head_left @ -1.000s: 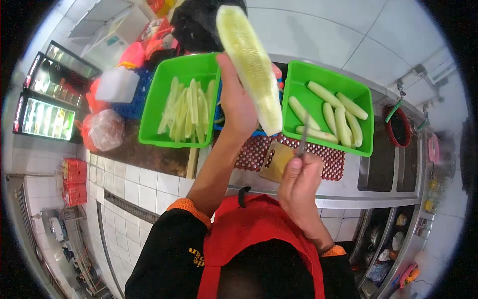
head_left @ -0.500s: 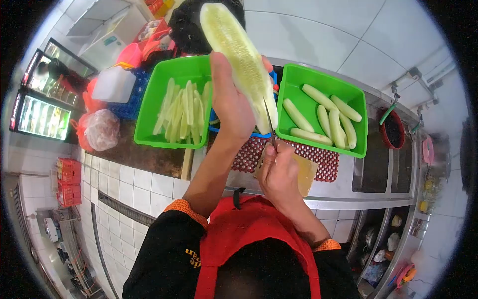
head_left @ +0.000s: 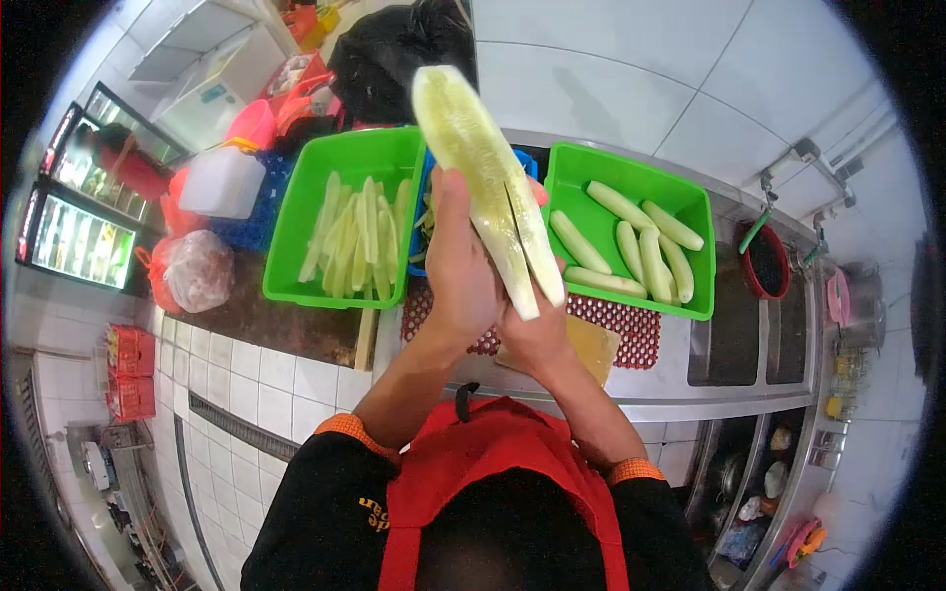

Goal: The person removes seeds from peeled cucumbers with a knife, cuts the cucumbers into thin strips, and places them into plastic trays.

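My left hand (head_left: 463, 261) is wrapped round a long peeled cucumber half (head_left: 463, 148), its seeded cut face toward me. A lengthwise slit parts the cucumber's lower portion into two strips. My right hand (head_left: 537, 340) is at the lower end, partly behind the cucumber; its fingers are hidden, and no knife shows. To the left, a green tub (head_left: 281, 271) contains cut cucumber strips (head_left: 350, 241). On the right stands another green tub (head_left: 695, 192) with several whole peeled cucumbers (head_left: 619, 205).
Below my hands lie a tan board (head_left: 591, 350) and a red perforated mat (head_left: 641, 340). A blue container (head_left: 529, 158) sits between the tubs. Farther right are a sink (head_left: 727, 340) and a red bucket (head_left: 767, 261). A white plastic container (head_left: 225, 182) and plastic bag (head_left: 200, 271) stand at left.
The cucumber half has moved down and slightly right, and its lower end now shows an open slit. The knife, earlier in my right hand, has gone out of sight. My right hand has moved behind the cucumber.
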Demonstrator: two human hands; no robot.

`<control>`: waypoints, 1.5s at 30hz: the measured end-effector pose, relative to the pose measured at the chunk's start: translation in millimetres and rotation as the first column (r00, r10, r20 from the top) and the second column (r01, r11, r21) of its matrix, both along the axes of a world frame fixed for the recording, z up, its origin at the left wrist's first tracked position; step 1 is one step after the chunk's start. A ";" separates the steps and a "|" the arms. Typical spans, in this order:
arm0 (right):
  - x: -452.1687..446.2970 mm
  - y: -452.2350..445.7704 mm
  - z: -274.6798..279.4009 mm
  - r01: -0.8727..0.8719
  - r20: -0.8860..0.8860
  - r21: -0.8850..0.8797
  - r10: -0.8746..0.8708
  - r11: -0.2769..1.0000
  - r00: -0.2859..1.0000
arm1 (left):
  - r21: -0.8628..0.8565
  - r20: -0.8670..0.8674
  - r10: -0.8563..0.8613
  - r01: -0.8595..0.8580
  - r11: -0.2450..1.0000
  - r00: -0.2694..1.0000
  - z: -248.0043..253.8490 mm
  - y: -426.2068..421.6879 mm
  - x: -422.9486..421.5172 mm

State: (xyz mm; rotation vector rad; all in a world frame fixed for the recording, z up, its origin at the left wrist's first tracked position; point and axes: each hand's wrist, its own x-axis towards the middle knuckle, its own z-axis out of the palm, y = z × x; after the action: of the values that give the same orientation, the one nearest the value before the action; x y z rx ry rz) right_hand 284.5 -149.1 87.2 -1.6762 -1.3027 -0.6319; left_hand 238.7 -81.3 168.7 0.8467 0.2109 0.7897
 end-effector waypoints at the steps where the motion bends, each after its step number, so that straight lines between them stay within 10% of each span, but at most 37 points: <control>1: 0.4 -2.0 2.2 -0.038 -0.040 0.030 0.039 0.999 0.998 | 0.005 0.004 0.003 -0.003 1.000 1.000 3.1 1.4 0.2; 5: -2.6 -10.2 11.0 -0.138 -0.012 0.019 0.138 0.990 0.990 | -0.147 0.177 0.111 -0.086 0.985 0.978 24.9 29.4 1.6; 8: -10.6 -23.0 2.2 -0.178 -0.108 -0.054 0.172 0.983 0.979 | 0.178 0.378 0.003 -0.076 0.981 0.926 28.9 70.6 2.9; 13: -23.4 -6.9 20.9 -0.150 -0.326 -0.119 0.104 0.982 0.940 | 0.143 0.374 0.146 -0.212 0.967 0.916 43.3 79.9 5.8; 19: -20.3 -1.4 26.1 -0.208 -0.242 -0.087 0.182 0.974 0.953 | 0.130 0.354 0.130 -0.187 0.974 0.926 39.5 71.3 -1.0; 20: -10.3 0.0 13.7 -0.217 -0.018 -0.062 0.216 0.974 0.976 | 0.178 0.352 0.147 -0.220 0.959 0.924 38.8 70.8 -2.3; 23: -0.8 -5.9 -0.4 -0.138 -0.017 -0.316 0.140 0.939 0.990 | 0.234 0.301 0.181 -0.256 0.938 0.936 35.6 62.5 -4.5; 28: -13.5 -4.0 13.0 -0.430 -0.615 -0.023 0.326 0.903 0.718 | 0.183 0.247 0.165 -0.214 0.960 0.955 50.7 47.3 -14.8; 36: -15.9 -1.8 15.0 -0.362 -0.484 -0.062 0.289 0.930 0.826 | 0.220 0.286 0.150 -0.217 0.951 0.947 42.7 48.4 -12.7; 38: -25.1 -5.0 20.3 -0.391 -0.644 0.112 0.367 0.913 0.672 | 0.279 0.302 0.165 -0.252 0.926 0.939 38.1 62.0 -9.5; 39: -14.4 -9.2 10.6 -0.357 -0.415 -0.114 0.282 0.927 0.865 | 0.200 0.351 0.169 -0.250 0.947 0.921 38.5 66.3 -6.9; 41: -21.1 -20.1 24.4 -0.392 -0.547 -0.243 0.208 0.887 0.811 | 0.201 0.325 0.159 -0.233 0.951 0.932 41.9 69.8 -10.0; 45: -15.3 -14.1 1.7 -0.440 -0.627 -0.033 0.324 0.897 0.708 | 0.160 0.423 0.010 -0.085 0.983 0.906 44.8 58.3 -10.6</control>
State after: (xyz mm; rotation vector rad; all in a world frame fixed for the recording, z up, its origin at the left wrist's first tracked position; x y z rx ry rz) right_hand 269.2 -163.2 88.9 -1.4910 -1.1831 0.2875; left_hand 228.1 -22.9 213.5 0.8167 -0.2271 1.0288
